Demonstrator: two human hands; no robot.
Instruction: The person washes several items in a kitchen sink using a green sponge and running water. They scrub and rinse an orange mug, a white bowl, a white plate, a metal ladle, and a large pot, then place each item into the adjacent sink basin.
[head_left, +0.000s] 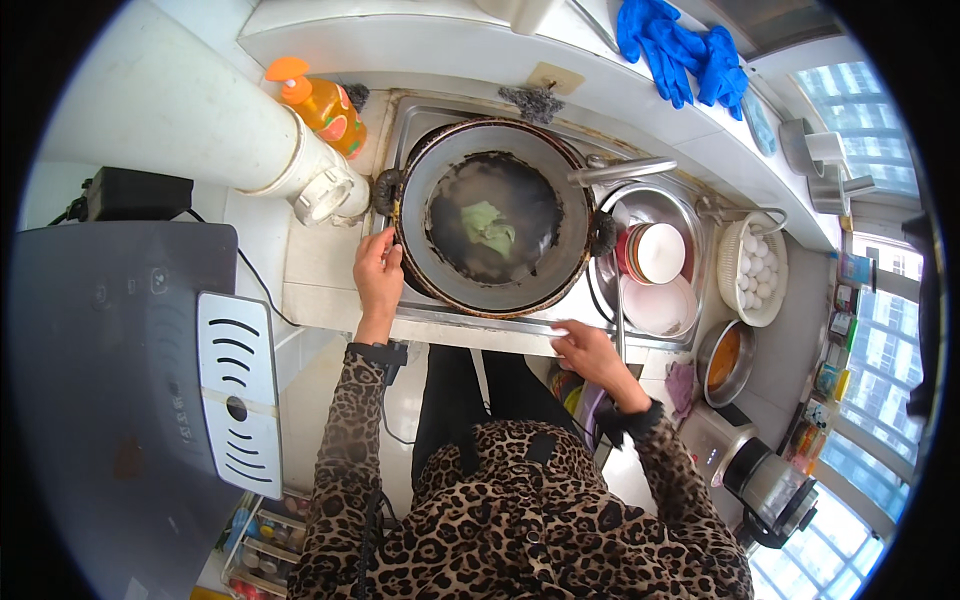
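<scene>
A large two-handled wok (420, 255) rests over the left sink basin, with dark residue on its inside. Cloudy water fills its bottom, and a wet, crumpled green cloth (489, 227) lies in it. My left hand (379, 274) is beside the wok's left rim, just below the left handle (387, 193); whether the fingertips touch the rim is unclear. Near the counter's front edge, below the wok's right side, my right hand (589, 356) hovers with loosely bent fingers and nothing visible in it. The metal faucet (626, 171) reaches over the wok's right rim.
The right basin has a metal bowl (696, 217) with stacked bowls (660, 253) and plates (656, 306). Eggs (757, 270) in a white basket, a pot (739, 330) and a blender (765, 480) stand farther right. A soap bottle (330, 112) and white pipe (247, 135) are left; blue gloves (675, 52) hang behind.
</scene>
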